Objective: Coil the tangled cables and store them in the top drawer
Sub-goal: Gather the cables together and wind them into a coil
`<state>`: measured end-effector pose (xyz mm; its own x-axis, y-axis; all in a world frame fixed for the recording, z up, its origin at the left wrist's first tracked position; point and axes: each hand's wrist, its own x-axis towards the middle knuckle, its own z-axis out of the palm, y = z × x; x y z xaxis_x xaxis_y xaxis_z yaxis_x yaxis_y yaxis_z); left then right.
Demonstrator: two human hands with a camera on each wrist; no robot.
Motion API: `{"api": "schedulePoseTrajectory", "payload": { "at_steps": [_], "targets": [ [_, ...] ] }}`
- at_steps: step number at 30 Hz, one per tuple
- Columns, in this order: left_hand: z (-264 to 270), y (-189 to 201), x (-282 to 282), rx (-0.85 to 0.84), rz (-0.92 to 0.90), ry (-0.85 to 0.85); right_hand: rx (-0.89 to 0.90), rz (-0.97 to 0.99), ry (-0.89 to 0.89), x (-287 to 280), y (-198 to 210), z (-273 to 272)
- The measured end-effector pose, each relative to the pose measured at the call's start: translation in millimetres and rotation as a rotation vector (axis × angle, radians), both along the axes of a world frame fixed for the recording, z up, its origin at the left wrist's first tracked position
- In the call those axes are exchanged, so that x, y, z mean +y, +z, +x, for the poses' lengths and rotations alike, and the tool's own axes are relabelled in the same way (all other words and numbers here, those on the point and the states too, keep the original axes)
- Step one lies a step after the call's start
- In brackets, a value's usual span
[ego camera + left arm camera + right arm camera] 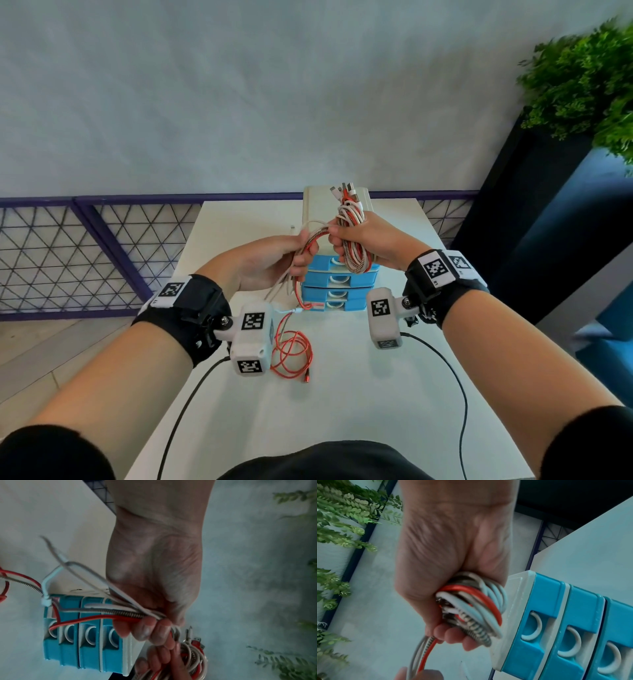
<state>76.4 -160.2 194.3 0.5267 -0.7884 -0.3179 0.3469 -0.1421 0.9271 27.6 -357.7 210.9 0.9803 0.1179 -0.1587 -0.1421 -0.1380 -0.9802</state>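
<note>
My right hand (pixel 356 236) grips a coiled bundle of white, red and braided cables (pixel 349 219) above the drawer unit; the coil (pixel 471 604) fills its curled fingers. The plug ends (pixel 346 192) stick up from the top of the bundle. My left hand (pixel 274 260) pinches the loose strands (pixel 130 614) that run from the coil down to the table. A slack red cable tail (pixel 291 353) lies in loops on the table in front of the drawers. The small unit (pixel 339 284) has several blue drawers, all shut, the top drawer (pixel 342 263) right below my right hand.
The white table (pixel 342 394) is narrow, with the drawer unit near its far middle. Black wrist-camera leads (pixel 455 377) trail across it. A purple mesh railing (pixel 85 246) runs behind, and a dark planter with a green plant (pixel 582 78) stands at the right.
</note>
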Motion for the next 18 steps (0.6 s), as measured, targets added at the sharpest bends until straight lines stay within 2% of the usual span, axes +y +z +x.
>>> {"api": "schedulePoseTrajectory", "payload": {
  "at_steps": [4,11,18],
  "targets": [
    [-0.9,-1.6,1.6,0.085,0.031,-0.03,-0.029,-0.112,0.011,3.7,-1.5,-0.4],
    [1.4,-2.3,0.5,0.096,-0.041,0.078,-0.049,-0.163,0.033,6.5,-4.4,-1.3],
    [3.0,-9.6,8.5,0.083,0.021,-0.053,-0.075,-0.11,-0.064,2.0,-6.3,2.8]
  ]
}}
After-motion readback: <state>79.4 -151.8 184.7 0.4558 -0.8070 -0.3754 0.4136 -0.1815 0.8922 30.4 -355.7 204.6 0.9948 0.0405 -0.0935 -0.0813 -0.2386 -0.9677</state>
